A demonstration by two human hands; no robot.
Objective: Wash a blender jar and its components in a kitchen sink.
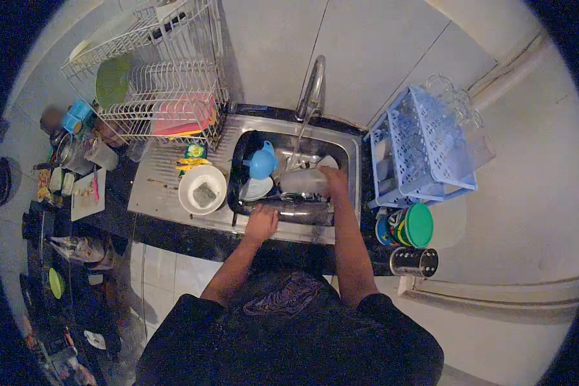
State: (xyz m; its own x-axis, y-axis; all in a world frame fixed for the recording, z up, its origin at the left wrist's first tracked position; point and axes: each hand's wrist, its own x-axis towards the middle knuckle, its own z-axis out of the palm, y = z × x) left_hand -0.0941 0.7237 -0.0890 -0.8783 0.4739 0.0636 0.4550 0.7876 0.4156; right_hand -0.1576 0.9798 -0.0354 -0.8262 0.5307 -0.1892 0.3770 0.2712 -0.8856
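My right hand (334, 182) is closed round one end of a translucent cup (303, 181), which lies sideways in the sink under the running tap (313, 87). My left hand (263, 223) rests at the sink's front edge, against a long dark transparent container (299, 212); whether its fingers grip it cannot be told. Left of the cup are a light blue plastic vessel (263, 163) and a white dish (256, 188). Beneath the cup, metal utensils and other dishes are partly hidden. A white bowl (202, 170) holding a sponge (205, 194) in suds stands on the drainboard.
A white wire dish rack (173, 137) with plates stands at back left. Right of the sink are a blue plastic rack (422, 144) with glasses, a green-lidded tub (420, 225) and a metal cylinder (413, 262). A cutting board (88, 205) with a pink-handled knife (95, 187) lies left.
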